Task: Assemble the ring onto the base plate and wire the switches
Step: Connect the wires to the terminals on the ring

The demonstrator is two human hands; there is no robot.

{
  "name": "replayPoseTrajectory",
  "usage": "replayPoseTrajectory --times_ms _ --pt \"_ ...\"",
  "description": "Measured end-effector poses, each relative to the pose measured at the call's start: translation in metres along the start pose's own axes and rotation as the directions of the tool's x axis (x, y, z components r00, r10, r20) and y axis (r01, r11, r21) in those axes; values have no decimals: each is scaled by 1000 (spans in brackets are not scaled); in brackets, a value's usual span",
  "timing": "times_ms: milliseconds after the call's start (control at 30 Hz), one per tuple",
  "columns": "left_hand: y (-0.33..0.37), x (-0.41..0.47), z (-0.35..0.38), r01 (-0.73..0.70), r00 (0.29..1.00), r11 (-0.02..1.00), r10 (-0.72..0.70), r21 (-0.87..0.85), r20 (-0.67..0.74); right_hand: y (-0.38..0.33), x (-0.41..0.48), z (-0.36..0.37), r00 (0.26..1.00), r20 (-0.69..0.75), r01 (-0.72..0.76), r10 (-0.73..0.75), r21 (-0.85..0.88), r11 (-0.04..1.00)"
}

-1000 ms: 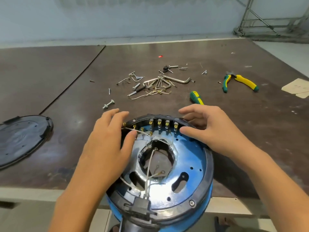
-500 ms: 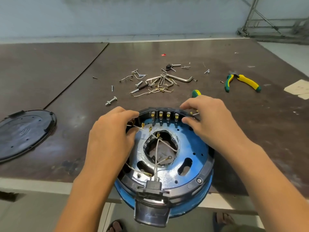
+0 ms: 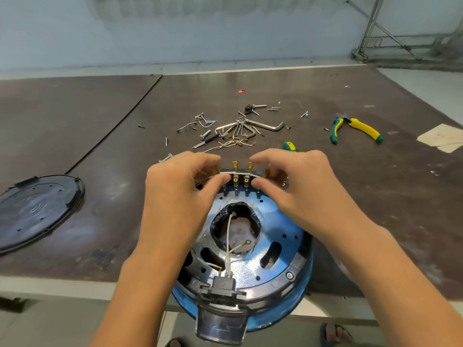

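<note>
Both hands are up at the far rim of the black ring [image 3: 300, 261], which sits on the blue base plate [image 3: 283, 229] at the surface's [image 3: 275, 91] near edge. Left hand [image 3: 175, 196] and right hand [image 3: 295, 191] each curl in, fingers [image 3: 263, 184] pinching one white wire [image 3: 238, 173] pulled straight across the brass switch terminals [image 3: 235, 166]. Pliers [image 3: 355, 128] lie well off to the right.

Wall: pale blue-grey painted wall [image 3: 225, 28], blotched near the top, across the far side.
Desk: dark brown glossy board desk [image 3: 325, 93], two panels meeting at a straight seam [image 3: 120, 121], pale front edge.
Floor: light grey floor [image 3: 37, 329] below the front edge.
Frame: grey metal tube frame [image 3: 375, 28], far right, against the wall.
</note>
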State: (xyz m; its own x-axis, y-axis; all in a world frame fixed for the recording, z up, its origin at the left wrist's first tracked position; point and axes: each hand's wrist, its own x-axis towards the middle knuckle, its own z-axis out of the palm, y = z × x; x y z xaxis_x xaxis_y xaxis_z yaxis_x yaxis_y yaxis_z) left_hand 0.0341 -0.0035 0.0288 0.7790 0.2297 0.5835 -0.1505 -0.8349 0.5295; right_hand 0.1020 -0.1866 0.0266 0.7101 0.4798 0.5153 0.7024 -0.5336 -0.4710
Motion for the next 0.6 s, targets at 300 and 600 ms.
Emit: replayPoseTrajectory --times_ms 300,600 --pt "-16 -1 9 -23 949 975 -48 220 312 7 1 2 960 264 -57 93 -142 988" --pt "-21 1 12 -34 841 913 -194 406 506 3 0 18 944 324 16 67 -246 969"
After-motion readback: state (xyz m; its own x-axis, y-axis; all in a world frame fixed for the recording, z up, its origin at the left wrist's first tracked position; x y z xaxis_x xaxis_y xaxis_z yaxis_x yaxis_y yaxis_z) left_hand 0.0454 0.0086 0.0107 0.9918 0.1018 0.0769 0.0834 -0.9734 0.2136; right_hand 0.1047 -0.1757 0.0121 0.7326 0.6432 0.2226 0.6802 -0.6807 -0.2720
